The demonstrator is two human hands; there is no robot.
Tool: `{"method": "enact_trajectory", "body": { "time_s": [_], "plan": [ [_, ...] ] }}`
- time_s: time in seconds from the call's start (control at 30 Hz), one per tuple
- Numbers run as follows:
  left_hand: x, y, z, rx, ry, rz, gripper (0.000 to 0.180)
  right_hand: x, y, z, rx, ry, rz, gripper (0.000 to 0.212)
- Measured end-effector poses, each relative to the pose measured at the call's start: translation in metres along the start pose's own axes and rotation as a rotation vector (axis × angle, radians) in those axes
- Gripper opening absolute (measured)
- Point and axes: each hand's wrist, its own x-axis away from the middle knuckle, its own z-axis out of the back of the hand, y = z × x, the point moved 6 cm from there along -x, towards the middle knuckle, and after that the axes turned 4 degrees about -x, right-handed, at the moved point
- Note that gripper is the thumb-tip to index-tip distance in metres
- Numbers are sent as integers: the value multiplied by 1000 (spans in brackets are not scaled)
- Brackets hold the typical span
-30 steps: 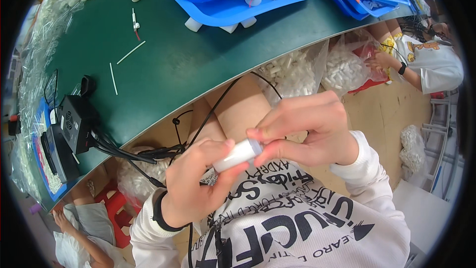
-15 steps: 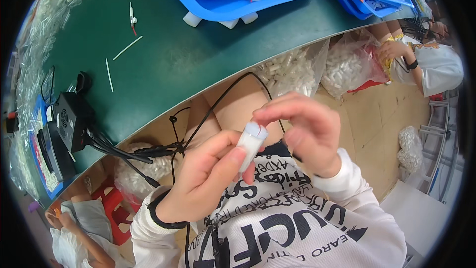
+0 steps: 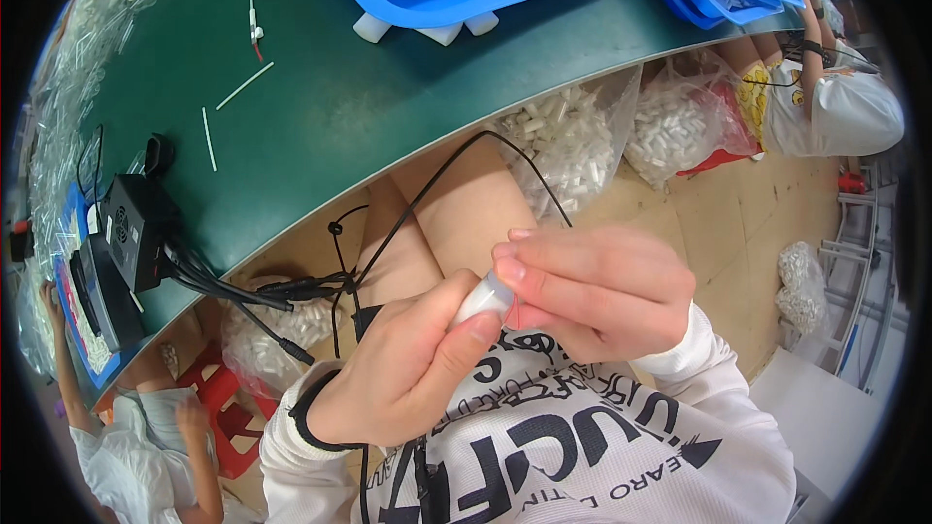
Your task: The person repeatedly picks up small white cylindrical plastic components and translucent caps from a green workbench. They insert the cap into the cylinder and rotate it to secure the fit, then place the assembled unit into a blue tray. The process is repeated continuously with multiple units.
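While the left hand (image 3: pixel 403 364) pinches the white cylindrical tube (image 3: pixel 479 304) just below frame centre, its long axis slants toward upper right, where the right hand (image 3: pixel 607 289) pinches the tube's upper end.

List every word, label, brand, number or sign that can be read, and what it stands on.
White sweatshirt: large black lettering, partly legible, not copied out here; smaller lines are folded or partly covered.
Black box on the table: pale mark, too small to read.
White cylinder: no lettering on its visible part.
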Motion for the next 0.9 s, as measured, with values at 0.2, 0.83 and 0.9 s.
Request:
{"method": "enact_trajectory", "body": {
  "time_s": [0.2, 0.83, 0.9],
  "plan": [
    [-1, -1, -2, -19, -59, 18, 18, 6, -3, -1, 60, -26, 101, 24],
    [-22, -73, 19, 635, 255, 186, 40, 57, 81, -48, -591, 480, -1031, 14],
    [-25, -71, 28, 522, 335, 130, 40, 65, 77, -59, -548, 393, -1012, 19]
  ]
}}
